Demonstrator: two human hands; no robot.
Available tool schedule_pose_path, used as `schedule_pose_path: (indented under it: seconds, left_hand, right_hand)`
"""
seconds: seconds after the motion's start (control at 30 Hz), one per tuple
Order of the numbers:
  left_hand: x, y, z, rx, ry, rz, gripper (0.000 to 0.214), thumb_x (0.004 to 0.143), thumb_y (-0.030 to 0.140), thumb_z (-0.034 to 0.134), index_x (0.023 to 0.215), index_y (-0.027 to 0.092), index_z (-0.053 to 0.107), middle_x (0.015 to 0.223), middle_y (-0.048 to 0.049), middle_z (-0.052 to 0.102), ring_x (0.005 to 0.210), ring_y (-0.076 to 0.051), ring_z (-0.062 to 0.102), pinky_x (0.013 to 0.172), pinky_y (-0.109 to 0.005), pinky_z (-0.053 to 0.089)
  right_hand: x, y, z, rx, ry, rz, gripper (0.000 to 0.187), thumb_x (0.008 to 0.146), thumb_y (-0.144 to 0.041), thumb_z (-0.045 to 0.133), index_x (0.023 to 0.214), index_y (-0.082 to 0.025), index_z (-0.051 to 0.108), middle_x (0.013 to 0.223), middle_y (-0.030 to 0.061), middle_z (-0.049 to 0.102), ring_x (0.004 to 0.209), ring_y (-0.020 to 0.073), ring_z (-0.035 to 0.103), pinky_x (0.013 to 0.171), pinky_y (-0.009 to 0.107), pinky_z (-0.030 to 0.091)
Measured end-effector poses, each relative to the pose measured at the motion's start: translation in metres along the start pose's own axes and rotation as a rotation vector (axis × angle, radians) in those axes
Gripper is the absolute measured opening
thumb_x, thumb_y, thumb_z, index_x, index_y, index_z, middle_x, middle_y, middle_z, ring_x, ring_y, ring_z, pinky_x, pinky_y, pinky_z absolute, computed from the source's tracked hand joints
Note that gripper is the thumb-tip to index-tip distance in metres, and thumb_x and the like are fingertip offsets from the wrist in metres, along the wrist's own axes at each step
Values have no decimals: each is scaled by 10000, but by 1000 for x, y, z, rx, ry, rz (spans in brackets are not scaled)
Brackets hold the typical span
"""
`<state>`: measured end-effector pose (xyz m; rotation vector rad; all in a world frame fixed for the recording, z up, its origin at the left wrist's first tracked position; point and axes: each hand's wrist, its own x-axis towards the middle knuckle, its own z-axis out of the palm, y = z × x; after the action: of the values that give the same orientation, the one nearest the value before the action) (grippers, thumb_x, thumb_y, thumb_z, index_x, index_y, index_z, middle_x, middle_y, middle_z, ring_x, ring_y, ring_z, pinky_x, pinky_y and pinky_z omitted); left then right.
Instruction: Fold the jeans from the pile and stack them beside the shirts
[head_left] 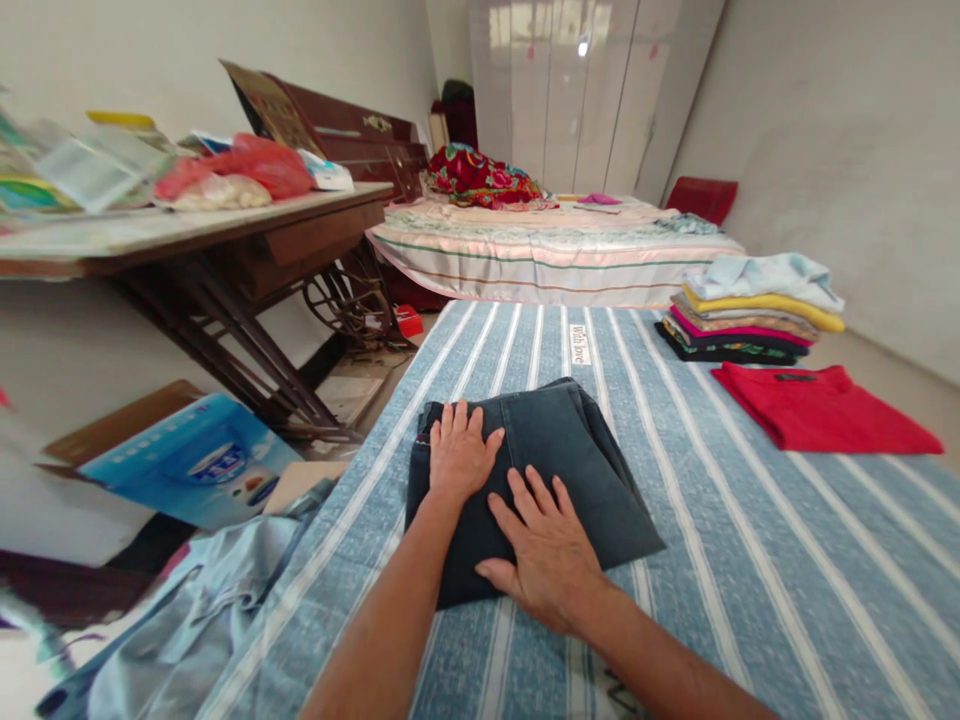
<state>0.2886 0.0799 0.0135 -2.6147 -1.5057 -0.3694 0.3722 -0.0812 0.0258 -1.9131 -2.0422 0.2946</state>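
A pair of dark trousers (592, 490), folded into a thick bundle, lies flat on the blue-and-white striped cloth (675, 600). My left hand (459, 450) rests on the upper left part of the bundle, fingers stretched out. Lower down and further right, my right hand (544, 550) is spread flat on the same trousers, its thumb pointing left. Neither hand grips the fabric. To the right lies a folded red garment (832, 415), and beyond it stands a stack of folded clothes (750, 310) in several colours.
On the left, a sewing-machine table (300, 215) carries bags and boxes. Below it are a blue carton (202, 460) and crumpled light-blue clothes (217, 600) by the striped surface's left edge. A bed (555, 250) with a red floral quilt (487, 180) stands at the far end.
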Motion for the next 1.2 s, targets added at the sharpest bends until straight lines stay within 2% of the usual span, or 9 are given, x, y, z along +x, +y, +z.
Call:
schedule_pose_path:
  seconds: [0.4, 0.7, 0.83, 0.9, 0.97, 1.07, 1.13, 1.2]
  left_hand:
    - [-1, -1, 3, 9, -15, -25, 567, 897, 512, 313, 1310, 150, 456, 1441, -139, 349, 1337, -324, 257, 1054, -482, 258]
    - [4, -1, -1, 36, -6, -5, 537, 896, 472, 362, 1287, 125, 485, 1419, -167, 376, 1323, -344, 286, 1034, -505, 283]
    - [9, -5, -5, -3, 36, -3, 491, 889, 417, 409, 1230, 84, 529, 1387, -191, 412, 1307, -342, 321, 1023, -493, 315]
    - [11, -12, -9, -48, 88, 7, 460, 882, 393, 423, 1179, 71, 561, 1357, -202, 445, 1285, -324, 366, 1014, -464, 347]
    - [10, -22, -14, -101, 154, 35, 442, 868, 393, 435, 1128, 70, 589, 1318, -203, 486, 1253, -307, 415, 1005, -438, 373]
    - [4, -42, -22, -165, 213, 69, 426, 840, 407, 453, 1041, 74, 628, 1252, -199, 545, 1201, -297, 477, 1012, -423, 381]
    - [0, -51, -27, -193, 224, 72, 400, 830, 408, 453, 984, 94, 646, 1202, -187, 585, 1159, -290, 518, 1004, -425, 396]
    - [-2, -49, -32, -221, 228, 91, 370, 833, 403, 445, 954, 122, 652, 1156, -163, 618, 1126, -280, 545, 986, -432, 418]
  right_hand:
    - [-2, 1, 11, -16, 9, -5, 708, 844, -673, 267, 1383, -228, 378, 1489, 126, 226, 1374, 314, 102, 1079, 543, 74]
    - [-2, 0, 4, 65, 68, -18, 676, 849, -656, 306, 1359, -226, 412, 1469, 127, 281, 1366, 313, 145, 1079, 542, 93]
    - [-5, 0, -2, 140, 142, -32, 652, 846, -635, 363, 1323, -199, 455, 1439, 141, 336, 1340, 309, 234, 1073, 521, 155]
    - [-7, 6, -9, 170, 225, -28, 593, 860, -582, 400, 1273, -170, 504, 1373, 142, 433, 1286, 276, 342, 1064, 454, 222]
    - [-8, 22, -20, 186, 319, 40, 453, 888, -476, 420, 1175, -163, 576, 1236, 111, 559, 1169, 209, 468, 1019, 342, 301]
    - [-9, 60, -40, 167, 354, 315, 273, 894, -328, 435, 1034, -204, 634, 1037, 40, 648, 981, 138, 564, 880, 227, 378]
    - [-9, 88, -49, 149, 342, 470, 247, 877, -288, 453, 1021, -206, 636, 954, 38, 668, 885, 152, 597, 785, 242, 407]
    - [-9, 111, -51, 143, 314, 559, 233, 852, -287, 483, 1003, -209, 642, 832, 35, 681, 778, 174, 617, 687, 262, 409]
